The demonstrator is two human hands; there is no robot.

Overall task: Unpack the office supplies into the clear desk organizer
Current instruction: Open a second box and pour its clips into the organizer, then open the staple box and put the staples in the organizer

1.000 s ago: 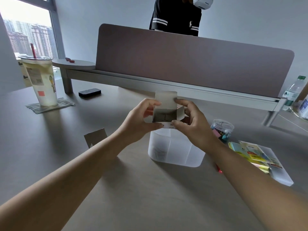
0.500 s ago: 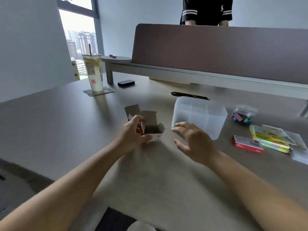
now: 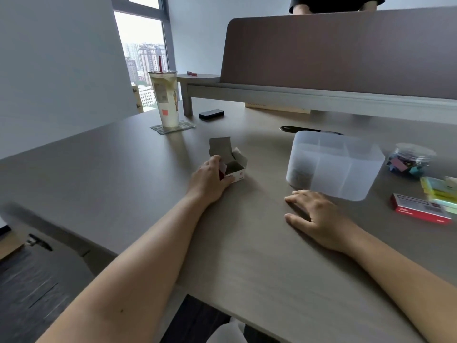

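One organizer (image 3: 333,164), clear, mid-worktop (image 3: 247,243). One opened box (image 3: 232,164), gripped by left hand (image 3: 210,181), fingers curled. Right hand (image 3: 319,216) flat, fingers relaxed, holding nothing, near organizer. One clip jar (image 3: 410,159), one red box (image 3: 420,210), one cup (image 3: 165,100).

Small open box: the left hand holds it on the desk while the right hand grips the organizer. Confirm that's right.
Not quite. In the head view the right hand grips nothing: it rests flat on the desk, just short of the organizer. The rest stands: the left hand holds the small open box on the desk.
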